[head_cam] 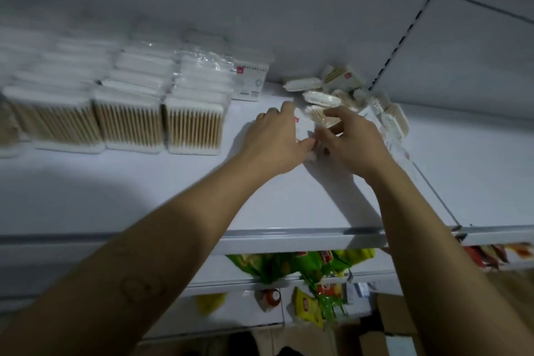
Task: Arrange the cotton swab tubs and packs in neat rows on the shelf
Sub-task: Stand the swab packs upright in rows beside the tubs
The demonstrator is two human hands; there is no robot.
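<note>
Clear-plastic and flat, a small pack of wooden-stick cotton swabs [307, 124] sits between the two hands on the white shelf [144, 188], toward its right side. The left hand [274, 137] curls round the pack's left edge, thumb underneath. The right hand [351, 140] pinches its right edge, so both hands are closed on the same pack, close together. Just behind them lies a loose heap of similar swab packs [320, 98], tumbled at odd angles near the back panel. To the left stand clear rectangular tubs of cotton swabs [192, 127] in straight rows running back, side by side. A flat white pack with a red label [250, 81] stands upright beside the rearmost tubs. Below, green snack bags [289, 266] show on a lower shelf.
</note>
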